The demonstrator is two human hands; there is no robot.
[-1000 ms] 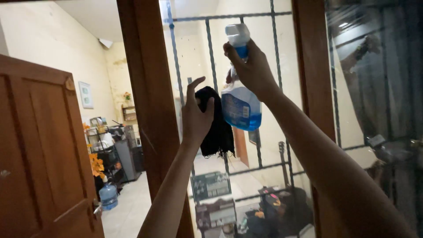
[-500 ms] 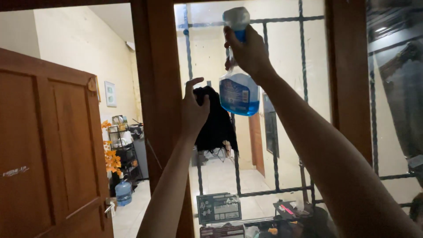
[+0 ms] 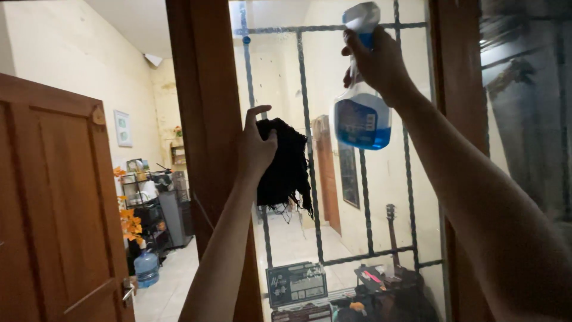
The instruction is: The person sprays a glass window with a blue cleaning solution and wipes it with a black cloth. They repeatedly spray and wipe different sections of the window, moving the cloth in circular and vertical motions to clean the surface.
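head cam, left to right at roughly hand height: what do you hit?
Wooden door → wooden window post → left hand → black cloth → blue spray bottle in the right hand → right wooden frame.

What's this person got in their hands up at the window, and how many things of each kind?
Spray bottle with blue liquid, in the right hand: 1
Black cloth, in the left hand, against the window glass: 1
Total held: 2
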